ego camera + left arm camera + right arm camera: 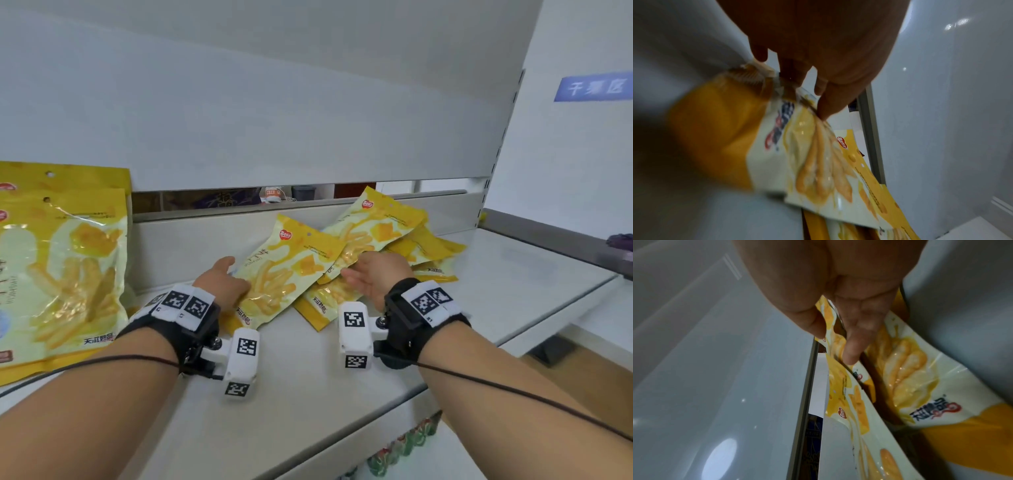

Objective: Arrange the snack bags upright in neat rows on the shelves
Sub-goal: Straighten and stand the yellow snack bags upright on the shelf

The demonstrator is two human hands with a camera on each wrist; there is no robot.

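Head view: standing bags (61, 267) at frame left, a loose heap (342, 260) lying flat mid-frame on the shelf (308, 394), so most remains; left wrist: the left hand (818, 40) pinches the corner of one bag (807, 154); right wrist: the right hand (838, 280) pinches a second bag (846, 402).

Upright bags (61, 274) left on shelf (301, 394); loose heap (376, 226) right.

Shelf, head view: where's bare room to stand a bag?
Bare shelf along the front edge and right of the pile. Narrow gap between the upright bags and the left hand. Centre crowded: bags overlap, right hand gripping among them.
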